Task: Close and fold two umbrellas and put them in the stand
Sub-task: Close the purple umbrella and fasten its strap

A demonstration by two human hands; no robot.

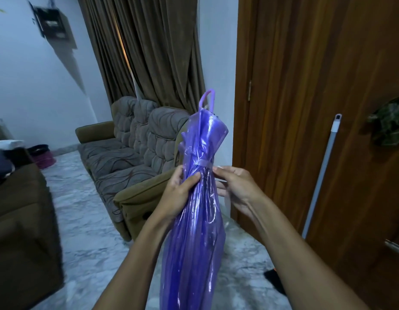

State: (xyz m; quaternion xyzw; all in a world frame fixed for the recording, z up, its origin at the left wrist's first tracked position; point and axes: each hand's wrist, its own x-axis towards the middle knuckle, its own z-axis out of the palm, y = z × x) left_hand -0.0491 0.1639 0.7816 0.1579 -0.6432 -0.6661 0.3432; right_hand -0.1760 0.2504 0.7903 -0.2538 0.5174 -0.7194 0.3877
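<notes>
Now, head view, the only one. I hold the purple umbrella [199,198] in front of me, canopy collapsed and gathered, hooked handle [207,100] away from me at 12 o'clock, the rest running down toward 6 and out past the bottom edge. Long axis close to vertical in the frame, leaning slightly to 1 o'clock at the handle end. The tip is out of sight.

My left hand [179,189] is wrapped around the bundle just below the tie strap [203,163], thumb pressed across the front of the plastic. My right hand [235,186] sits on the other side at 3 o'clock, fingertips pinching at the strap's end; whether the strap is fastened I cannot tell.

Handling, as I judge it: light, a stiff shaft inside, the canopy a glossy soft plastic that looks slippery and wants to balloon below the strap. Best grip is where the folds are cinched, or the hook; squeezing the loose lower part would only slide.

Sofa [135,151] lies at 9 to 10 o'clock, wooden door [305,108] at 2 o'clock with a pale mop pole [321,175] leaning on it. A dark round bin [42,155] sits far off at 9 o'clock; I cannot say it is the stand. No second umbrella in view.
</notes>
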